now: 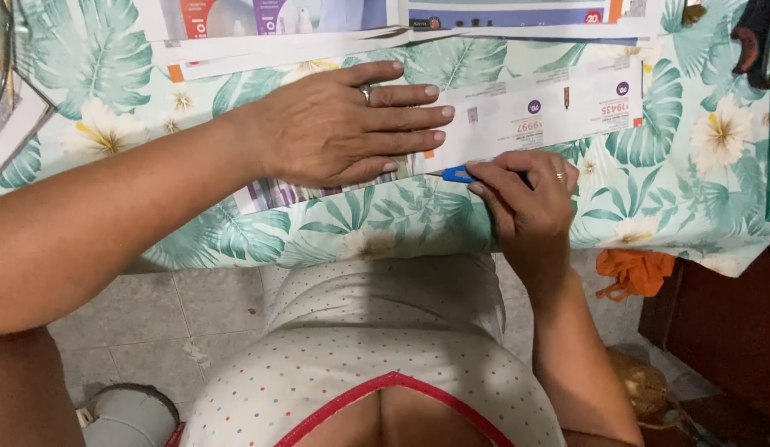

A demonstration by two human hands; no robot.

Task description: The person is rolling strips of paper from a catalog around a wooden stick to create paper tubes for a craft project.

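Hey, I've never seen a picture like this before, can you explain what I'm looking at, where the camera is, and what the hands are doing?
No machine here: a person wears one camera on the head, and it looks down over the chest at their own two bare hands. The table is covered with a cloth printed with green leaves and white flowers. A long printed paper strip lies on it, with more printed sheets along the far edge. The left hand lies flat, fingers spread, pressing the strip down. The right hand pinches a small blue tool at the strip's near edge; most of the tool is hidden, so I cannot tell what kind it is. Below the table you see a tiled floor and an orange cloth.
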